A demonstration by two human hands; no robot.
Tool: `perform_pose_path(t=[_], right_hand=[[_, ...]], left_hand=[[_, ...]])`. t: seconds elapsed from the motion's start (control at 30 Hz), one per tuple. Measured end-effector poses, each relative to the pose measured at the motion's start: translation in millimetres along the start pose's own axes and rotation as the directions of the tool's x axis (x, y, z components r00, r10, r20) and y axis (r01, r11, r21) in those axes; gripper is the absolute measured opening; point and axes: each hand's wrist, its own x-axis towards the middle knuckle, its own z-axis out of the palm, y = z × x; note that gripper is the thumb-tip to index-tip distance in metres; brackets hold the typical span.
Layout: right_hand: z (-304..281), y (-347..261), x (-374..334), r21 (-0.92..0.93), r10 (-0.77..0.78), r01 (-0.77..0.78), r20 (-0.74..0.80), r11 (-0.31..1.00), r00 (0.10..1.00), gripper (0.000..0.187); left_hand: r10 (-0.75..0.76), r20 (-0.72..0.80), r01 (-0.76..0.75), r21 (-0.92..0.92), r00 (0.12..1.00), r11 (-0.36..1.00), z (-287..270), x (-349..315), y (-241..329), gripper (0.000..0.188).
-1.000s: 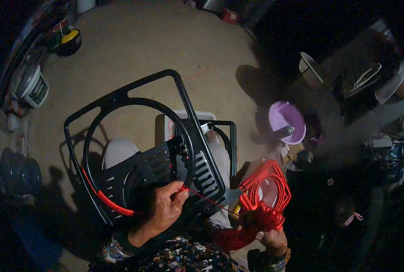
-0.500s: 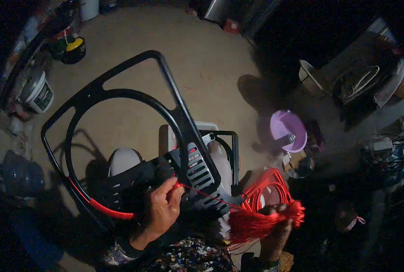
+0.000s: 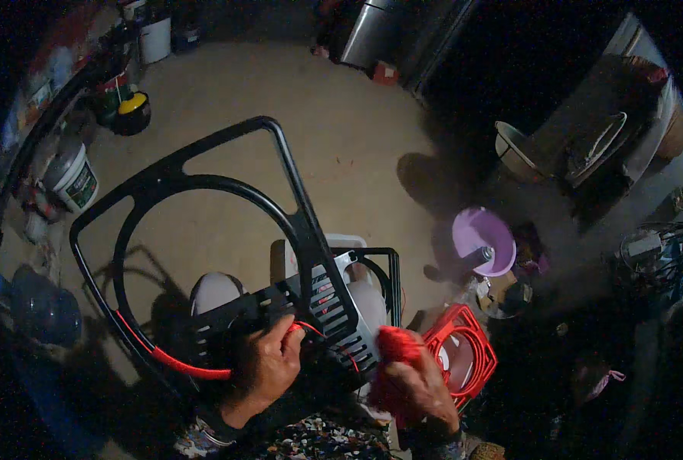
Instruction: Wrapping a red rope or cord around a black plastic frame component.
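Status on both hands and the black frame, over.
Left hand pinching red cord. Right hand gripping red bundle. Black frame partly red-wrapped. No obstruction evident.

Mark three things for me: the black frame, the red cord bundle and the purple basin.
Black frame (image 3: 305,234), head view: on the bar where ring and outer edge meet.
Red cord bundle (image 3: 397,345), head view: on its upper end.
Purple basin (image 3: 481,227), head view: on its inner wall.

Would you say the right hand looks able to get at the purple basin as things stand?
Probably not readily: the right hand is occupied with red cord, and the purple basin stands farther out, beyond the red frame.
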Motion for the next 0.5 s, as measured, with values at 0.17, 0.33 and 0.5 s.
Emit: perform_pose_path(t=[0.17, 0.33, 0.5], right_hand=[[36, -35, 25, -0.298, -0.244, 0.355, 0.351, 0.886, 0.904, 0.032], [33, 14, 63, -0.749, -0.406, 0.601, 0.476, 0.277, 0.780, 0.028], [62, 32, 76, -0.804, -0.342, 0.577, 0.507, 0.143, 0.791, 0.041]], left_hand=[[0.100, -0.043, -0.097, 0.066, 0.994, 0.993, 11, -19, -6, 0.016], [0.110, 0.061, -0.112, 0.040, 0.992, 0.993, 12, -22, 7, 0.019], [0.137, 0.123, -0.149, 0.095, 0.983, 0.984, 24, -38, -9, 0.020]])
